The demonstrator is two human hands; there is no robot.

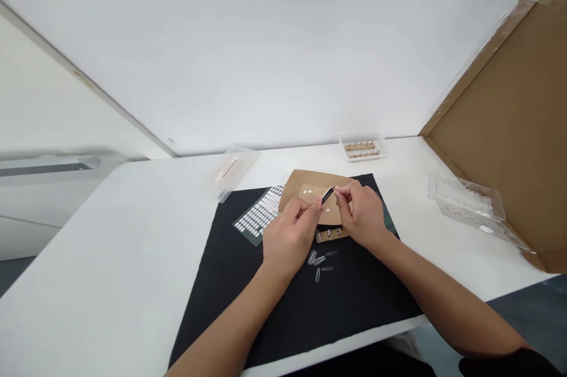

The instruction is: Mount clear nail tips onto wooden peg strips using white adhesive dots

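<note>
My left hand point(293, 232) and my right hand point(362, 213) meet over the black cloth, fingers pinched on opposite ends of a small dark strip with a pale edge point(328, 194). What kind of strip it is I cannot make out. Beneath it lies a brown card point(295, 185) bearing a few white oval dots. A sheet of white oval stickers point(254, 220) is left of the card. Close under my fingers sits a narrow tan bar with small metal studs point(330, 234), partly hidden. Several clear false nail tips point(319, 259) lie loose on the cloth.
The black cloth point(230, 294) covers part of the white table point(110, 259). Toward the wall are a clear printed case point(234, 169) and a white tray point(363, 157) with studded bars. Right are an open clear box point(469, 202) and a large cardboard panel point(509, 111).
</note>
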